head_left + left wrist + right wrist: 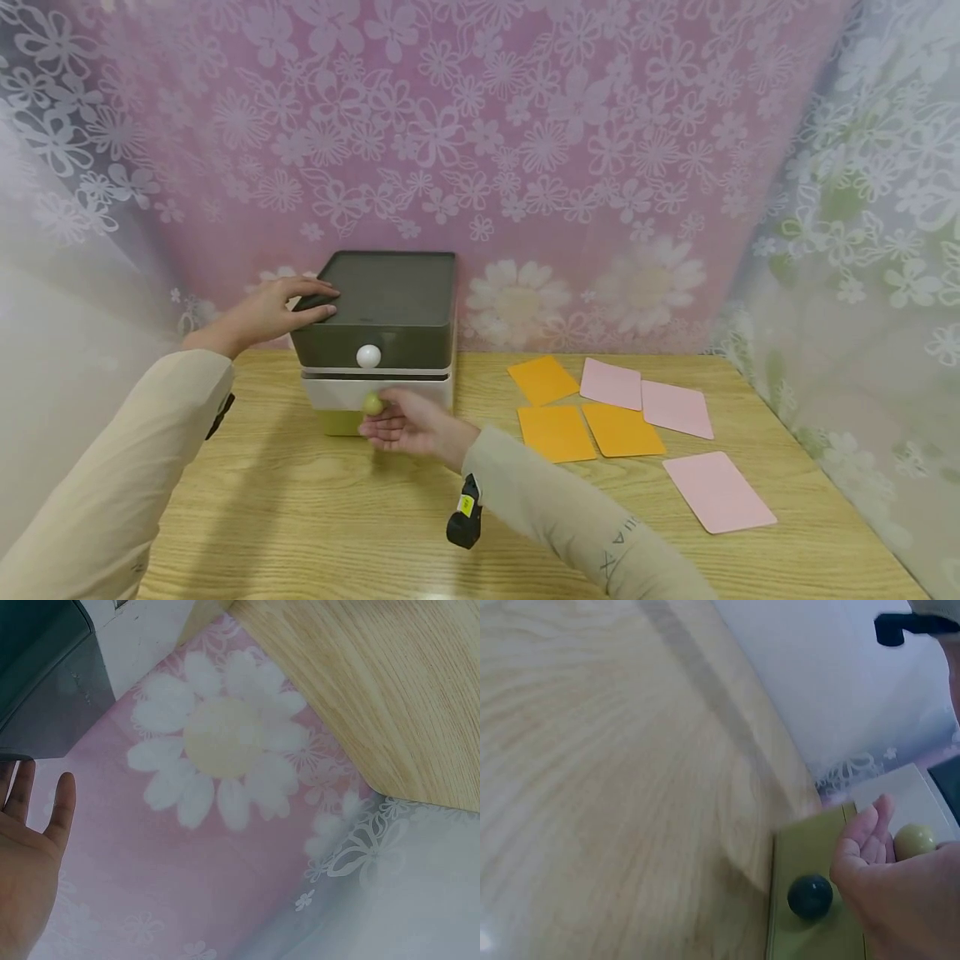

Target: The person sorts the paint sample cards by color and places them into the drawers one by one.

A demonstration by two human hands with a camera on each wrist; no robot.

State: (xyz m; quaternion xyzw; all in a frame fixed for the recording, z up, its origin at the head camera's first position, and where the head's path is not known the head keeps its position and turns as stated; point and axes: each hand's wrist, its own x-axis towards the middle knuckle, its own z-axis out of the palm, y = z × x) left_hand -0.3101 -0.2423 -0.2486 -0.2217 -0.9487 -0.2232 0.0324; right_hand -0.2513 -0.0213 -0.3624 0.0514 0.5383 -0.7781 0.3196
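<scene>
A small stacked drawer box (390,287) has a dark top drawer with a white knob (368,357), a white middle drawer (330,394) with a yellow-green knob (372,404), and a green bottom drawer (342,422). The white drawer's front juts out a little, with a dark gap above it. My left hand (273,310) rests on the left edge of the box's top, fingers extended. At the yellow-green knob my right hand (408,422) has its fingers curled round it from the right. Below that hand, the right wrist view shows the bottom drawer's dark knob (810,896).
To the right on the wooden table (315,517) lie several orange cards (557,433) and pink cards (720,492), some overlapping. A flowered pink curtain (525,167) hangs behind the box, and pale curtains stand at both sides.
</scene>
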